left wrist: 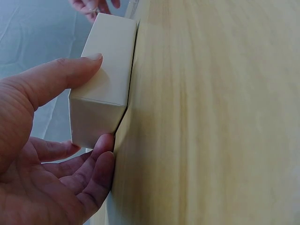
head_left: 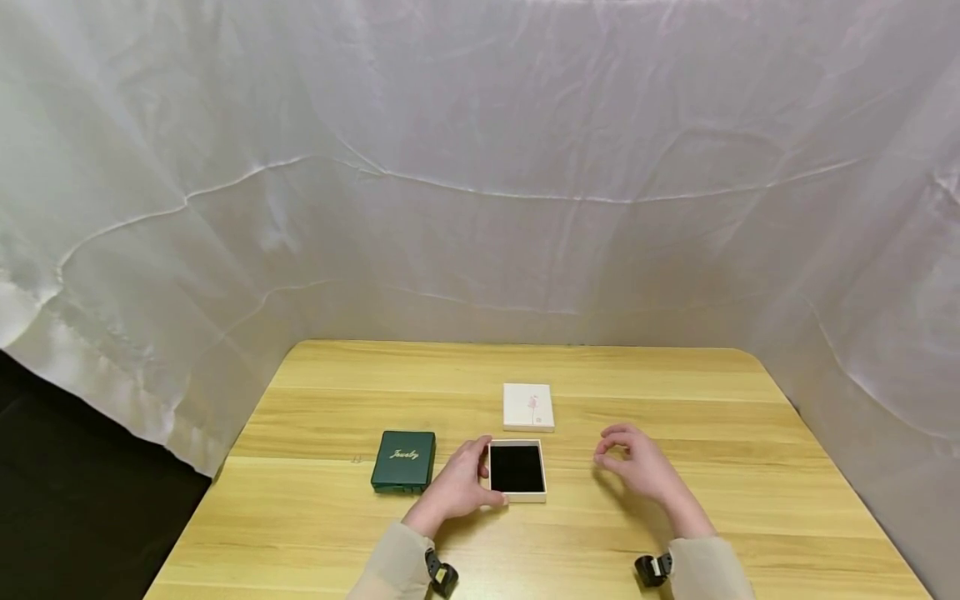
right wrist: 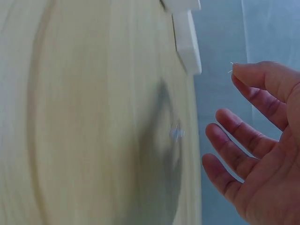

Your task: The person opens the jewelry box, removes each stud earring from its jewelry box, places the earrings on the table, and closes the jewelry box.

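My left hand (head_left: 463, 483) grips the left side of a small open white box (head_left: 528, 497) with a black pad inside. In the left wrist view the thumb presses one wall of the box and the fingers touch its other side. To the right, my right hand (head_left: 637, 467) hovers over the table. Its thumb and index finger pinch a tiny, thin, shiny piece (right wrist: 231, 68), too small to tell its kind. The other fingers of that hand are spread and loosely bent.
A white lid (head_left: 527, 407) with a pink flower lies behind the open box. Left of my left hand sits a green box (head_left: 403, 461) marked "Jewelry". Tiny shiny bits (head_left: 356, 459) lie further left on the wooden table (head_left: 300, 533). Pale curtains (head_left: 480, 250) surround the back and sides.
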{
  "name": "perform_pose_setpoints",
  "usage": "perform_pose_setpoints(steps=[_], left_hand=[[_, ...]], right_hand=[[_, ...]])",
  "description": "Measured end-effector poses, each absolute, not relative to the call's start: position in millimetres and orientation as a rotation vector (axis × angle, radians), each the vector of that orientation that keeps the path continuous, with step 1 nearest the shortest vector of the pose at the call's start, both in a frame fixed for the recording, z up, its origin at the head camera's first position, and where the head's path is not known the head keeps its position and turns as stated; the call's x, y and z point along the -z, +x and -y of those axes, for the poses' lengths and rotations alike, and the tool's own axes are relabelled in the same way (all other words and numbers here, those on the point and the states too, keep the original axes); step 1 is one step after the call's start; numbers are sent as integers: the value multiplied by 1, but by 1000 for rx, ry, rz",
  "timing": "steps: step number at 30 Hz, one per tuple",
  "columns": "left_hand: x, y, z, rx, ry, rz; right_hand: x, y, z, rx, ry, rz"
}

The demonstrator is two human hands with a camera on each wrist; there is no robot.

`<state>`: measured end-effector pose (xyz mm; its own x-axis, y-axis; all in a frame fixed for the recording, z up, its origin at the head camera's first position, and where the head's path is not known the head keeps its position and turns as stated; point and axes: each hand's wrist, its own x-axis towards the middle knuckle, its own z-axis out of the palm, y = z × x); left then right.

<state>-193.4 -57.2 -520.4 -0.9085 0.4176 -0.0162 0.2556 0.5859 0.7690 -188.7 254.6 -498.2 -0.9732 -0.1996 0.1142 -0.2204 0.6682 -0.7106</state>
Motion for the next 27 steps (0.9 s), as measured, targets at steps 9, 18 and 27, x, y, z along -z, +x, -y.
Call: perform_pose_setpoints(steps=[9, 18, 27], left_hand=[[519, -194, 58, -1219, 545, -2609], [518, -194, 57, -1217, 541, -2607], [519, -194, 57, -1227, 554, -2608]], right_hand=[[506, -186, -282, -1141, 288, 2876], [508, -183, -294, -1074, 222, 2950], [509, -183, -294, -997, 217, 3005]])
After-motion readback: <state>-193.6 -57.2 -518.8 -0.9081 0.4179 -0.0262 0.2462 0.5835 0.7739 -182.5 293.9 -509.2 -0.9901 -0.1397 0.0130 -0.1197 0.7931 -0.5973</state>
